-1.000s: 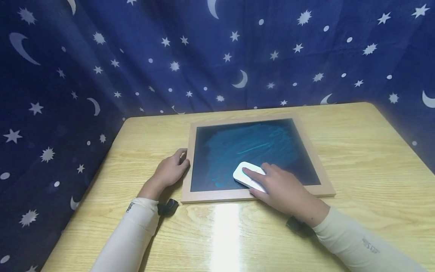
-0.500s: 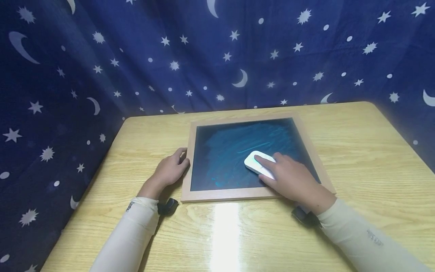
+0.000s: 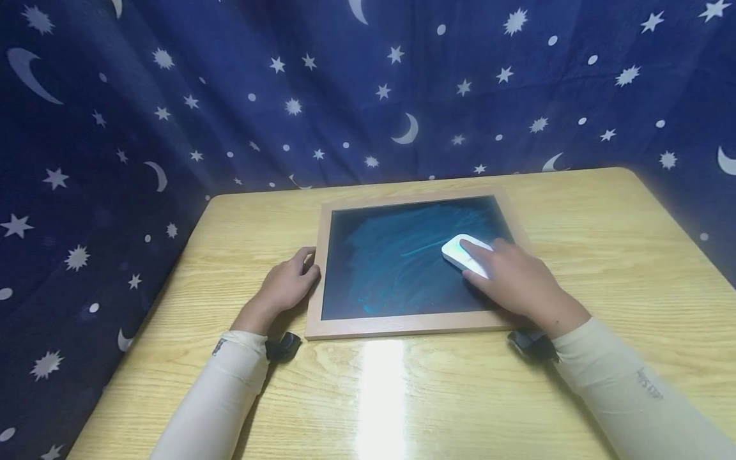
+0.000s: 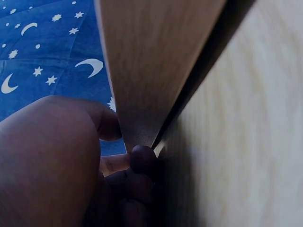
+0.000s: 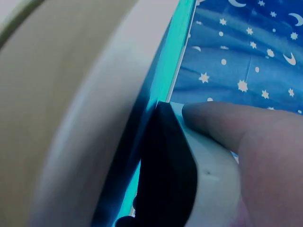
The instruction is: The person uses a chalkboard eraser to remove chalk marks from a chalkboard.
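A wood-framed chalkboard [image 3: 368,262] lies on the table, smeared with blue-green chalk and crossed by a brighter streak. My right hand [image 3: 517,278] grips a white chalkboard eraser [image 3: 454,257] on the board's right half, index finger along its top. In the right wrist view the eraser's black felt [image 5: 168,175] faces the board, with a finger over the white body. My left hand [image 3: 285,284] holds the frame's left side; in the left wrist view its thumb [image 4: 106,125] meets the frame's edge [image 4: 151,61], and bent fingertips [image 4: 143,158] touch lower down, partly in shadow.
The pale wooden table [image 3: 604,255] extends around the board, with a bright light reflection [image 3: 381,396] in front. A dark blue curtain [image 3: 322,83] with moons and stars hangs behind and at the left. Black wrist devices [image 3: 283,348] sit under both wrists.
My right hand has slid the eraser up and to the right across the board, from near its lower edge to the right half. The left hand stays at the frame.
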Demonstrator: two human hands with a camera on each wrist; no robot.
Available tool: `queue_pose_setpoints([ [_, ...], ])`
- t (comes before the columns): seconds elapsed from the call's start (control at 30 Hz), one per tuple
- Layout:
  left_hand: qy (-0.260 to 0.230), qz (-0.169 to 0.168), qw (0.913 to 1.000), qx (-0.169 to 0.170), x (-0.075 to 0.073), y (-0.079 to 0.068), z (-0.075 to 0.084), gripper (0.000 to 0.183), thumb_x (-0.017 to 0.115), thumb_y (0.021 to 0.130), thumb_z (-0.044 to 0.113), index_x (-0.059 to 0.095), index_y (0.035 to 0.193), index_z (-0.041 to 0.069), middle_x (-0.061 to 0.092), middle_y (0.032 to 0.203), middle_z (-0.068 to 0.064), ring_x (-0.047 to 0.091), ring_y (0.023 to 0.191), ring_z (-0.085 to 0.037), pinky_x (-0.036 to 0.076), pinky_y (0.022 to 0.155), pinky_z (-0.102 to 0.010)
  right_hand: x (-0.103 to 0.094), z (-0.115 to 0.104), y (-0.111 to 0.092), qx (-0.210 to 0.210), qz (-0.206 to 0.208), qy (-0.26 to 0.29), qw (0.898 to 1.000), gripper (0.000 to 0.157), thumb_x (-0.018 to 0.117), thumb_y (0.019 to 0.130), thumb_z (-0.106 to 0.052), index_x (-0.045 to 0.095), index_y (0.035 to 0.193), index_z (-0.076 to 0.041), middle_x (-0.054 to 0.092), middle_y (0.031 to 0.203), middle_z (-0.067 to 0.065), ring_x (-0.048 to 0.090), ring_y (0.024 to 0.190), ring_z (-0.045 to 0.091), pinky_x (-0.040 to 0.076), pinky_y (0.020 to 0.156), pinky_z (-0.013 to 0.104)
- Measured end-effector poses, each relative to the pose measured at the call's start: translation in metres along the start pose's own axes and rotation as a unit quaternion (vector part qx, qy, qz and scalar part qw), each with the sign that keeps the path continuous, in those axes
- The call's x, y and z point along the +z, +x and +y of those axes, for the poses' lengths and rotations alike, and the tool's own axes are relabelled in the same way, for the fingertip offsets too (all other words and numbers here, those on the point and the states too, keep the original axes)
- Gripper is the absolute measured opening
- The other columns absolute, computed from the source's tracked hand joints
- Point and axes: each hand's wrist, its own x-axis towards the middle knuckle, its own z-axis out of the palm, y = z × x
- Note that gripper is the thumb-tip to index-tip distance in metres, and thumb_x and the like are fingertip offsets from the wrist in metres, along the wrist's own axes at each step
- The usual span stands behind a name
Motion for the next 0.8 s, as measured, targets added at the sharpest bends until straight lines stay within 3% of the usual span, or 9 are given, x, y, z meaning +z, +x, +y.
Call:
queue_pose_setpoints([
  [0.13, 0.002, -0.002, 1.0, 0.003, 0.0, 0.0, -0.001, 0.057, 0.035, 0.103, 0.04, 0.037, 0.153, 0.012, 0.057, 0.142, -0.023, 0.057, 0.128, -0.043, 0.044, 0.102, -0.057, -0.003, 0.007, 0.001, 0.017, -0.006, 0.007, 1.0, 0.06, 0.058, 0.098, -0.038, 0.042, 0.153, -0.018, 0.062, 0.115, 0.028, 0.063, 0.102, 0.041, 0.054, 0.07, 0.06],
  [0.5, 0.004, 0.002, 1.0, 0.006, 0.0, 0.0, -0.002, 0.057, 0.035, 0.103, 0.04, 0.038, 0.153, 0.013, 0.057, 0.141, -0.023, 0.057, 0.127, -0.044, 0.044, 0.102, -0.057, -0.006, 0.02, 0.003, 0.045, -0.021, 0.015, 0.999, 0.062, 0.053, 0.1, -0.039, 0.036, 0.156, -0.017, 0.053, 0.135, 0.035, 0.055, 0.118, 0.055, 0.05, 0.081, 0.069],
  [0.8, 0.002, 0.005, 1.0, 0.006, 0.001, 0.001, -0.002, 0.056, 0.035, 0.103, 0.041, 0.038, 0.153, 0.014, 0.058, 0.141, -0.022, 0.057, 0.127, -0.043, 0.045, 0.101, -0.057, -0.008, 0.017, 0.003, 0.036, -0.007, 0.012, 0.999, 0.062, 0.055, 0.1, -0.037, 0.037, 0.155, -0.015, 0.054, 0.132, 0.037, 0.056, 0.116, 0.057, 0.049, 0.083, 0.07],
])
